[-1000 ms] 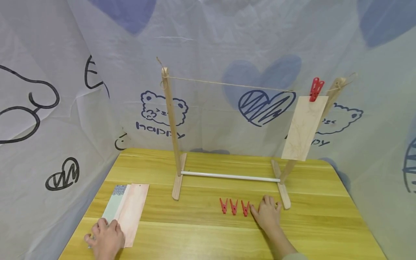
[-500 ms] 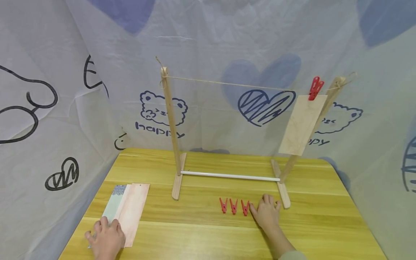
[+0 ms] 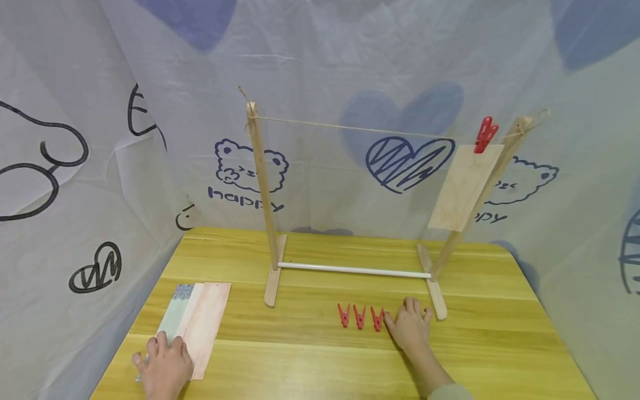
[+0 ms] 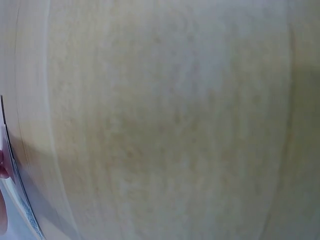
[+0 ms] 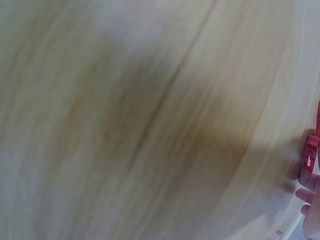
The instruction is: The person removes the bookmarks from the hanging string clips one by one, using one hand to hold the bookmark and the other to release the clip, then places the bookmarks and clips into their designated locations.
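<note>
My left hand (image 3: 167,364) rests on the lower part of overlapping paper strips at the table's left, its fingers spread and loosely bent. One strip is pale pink (image 3: 207,328); a light green strip (image 3: 171,321) with a blue lace pattern at its top lies beside it. My right hand (image 3: 411,329) lies on the table, fingers relaxed, with the index or thumb tip right beside the rightmost red clothespin (image 3: 377,320). To its left lie a middle clothespin (image 3: 360,318) and a left clothespin (image 3: 344,315). In the right wrist view, fingertips meet a red clothespin (image 5: 311,150).
Behind the hands stands a wooden frame with a left post (image 3: 262,183), a white crossbar (image 3: 350,270) and a string (image 3: 340,126) tied across the top. From its right end a cream paper strip (image 3: 462,191) hangs by a red clothespin (image 3: 484,136). A printed curtain surrounds the table.
The hanging cream strip has swung, its lower edge shifting left and up in the head view. Both hands stay almost in place.
</note>
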{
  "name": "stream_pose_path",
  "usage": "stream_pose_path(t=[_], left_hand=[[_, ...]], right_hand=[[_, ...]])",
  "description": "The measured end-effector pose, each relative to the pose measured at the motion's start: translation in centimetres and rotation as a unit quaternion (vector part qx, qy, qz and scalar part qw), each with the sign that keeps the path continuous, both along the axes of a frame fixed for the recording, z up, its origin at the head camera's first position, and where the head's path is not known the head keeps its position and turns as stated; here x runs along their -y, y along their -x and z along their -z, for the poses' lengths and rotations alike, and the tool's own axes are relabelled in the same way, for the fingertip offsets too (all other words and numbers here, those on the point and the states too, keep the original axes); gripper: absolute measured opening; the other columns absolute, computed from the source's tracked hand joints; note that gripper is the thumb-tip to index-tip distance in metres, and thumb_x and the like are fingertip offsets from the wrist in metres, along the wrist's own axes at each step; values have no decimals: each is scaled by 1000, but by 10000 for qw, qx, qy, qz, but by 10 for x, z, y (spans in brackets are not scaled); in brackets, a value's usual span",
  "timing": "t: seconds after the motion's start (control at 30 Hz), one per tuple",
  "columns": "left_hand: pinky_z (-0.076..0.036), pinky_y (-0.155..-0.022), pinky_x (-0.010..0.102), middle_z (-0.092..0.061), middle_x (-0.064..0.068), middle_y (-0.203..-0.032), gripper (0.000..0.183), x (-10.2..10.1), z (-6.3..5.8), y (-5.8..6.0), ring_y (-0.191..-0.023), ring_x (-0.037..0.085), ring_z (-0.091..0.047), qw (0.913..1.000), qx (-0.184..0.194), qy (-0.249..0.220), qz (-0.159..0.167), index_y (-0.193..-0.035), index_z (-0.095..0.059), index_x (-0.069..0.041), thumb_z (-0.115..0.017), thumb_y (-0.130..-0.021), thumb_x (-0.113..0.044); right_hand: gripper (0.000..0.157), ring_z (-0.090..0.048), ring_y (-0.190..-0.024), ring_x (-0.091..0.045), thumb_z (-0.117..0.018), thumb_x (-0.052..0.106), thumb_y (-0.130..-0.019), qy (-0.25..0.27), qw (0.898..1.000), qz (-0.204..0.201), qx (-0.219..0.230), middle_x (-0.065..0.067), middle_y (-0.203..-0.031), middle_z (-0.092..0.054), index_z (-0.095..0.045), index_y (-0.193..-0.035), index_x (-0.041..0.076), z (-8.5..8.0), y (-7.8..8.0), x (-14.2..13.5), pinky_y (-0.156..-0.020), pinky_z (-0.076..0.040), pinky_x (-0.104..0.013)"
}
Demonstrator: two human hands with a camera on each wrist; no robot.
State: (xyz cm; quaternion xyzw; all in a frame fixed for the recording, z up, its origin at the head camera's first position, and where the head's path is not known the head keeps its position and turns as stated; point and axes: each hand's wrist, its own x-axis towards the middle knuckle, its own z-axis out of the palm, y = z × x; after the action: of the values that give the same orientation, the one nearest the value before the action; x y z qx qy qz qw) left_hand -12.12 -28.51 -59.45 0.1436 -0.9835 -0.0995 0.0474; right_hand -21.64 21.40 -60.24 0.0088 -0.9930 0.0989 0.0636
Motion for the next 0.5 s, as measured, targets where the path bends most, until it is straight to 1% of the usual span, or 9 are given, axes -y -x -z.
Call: stream_pose_path(t=[0.27, 0.5], left_hand=[[-12, -80, 64, -31, 22, -96, 19, -1, 0, 0, -101, 44, -24, 9999, 50, -16, -109, -80, -50, -2, -42, -91, -15], [-12, -79, 63, -31, 21, -95, 19, -1, 2, 0, -100, 44, -24, 9999, -20, 71, -154, -80, -50, -2, -43, -91, -15]], right_hand=[[57, -33, -117, -34, -52, 47, -87, -117, 9999, 39, 90, -18, -116, -46, -61, -95, -8, -2, 0, 1, -96, -15, -57], [58, -34, -116, -34, -50, 48, -87, -176, 9998, 22, 46, -19, -115, -47, -61, -94, -8, -4, 0, 1, -96, -16, -59]])
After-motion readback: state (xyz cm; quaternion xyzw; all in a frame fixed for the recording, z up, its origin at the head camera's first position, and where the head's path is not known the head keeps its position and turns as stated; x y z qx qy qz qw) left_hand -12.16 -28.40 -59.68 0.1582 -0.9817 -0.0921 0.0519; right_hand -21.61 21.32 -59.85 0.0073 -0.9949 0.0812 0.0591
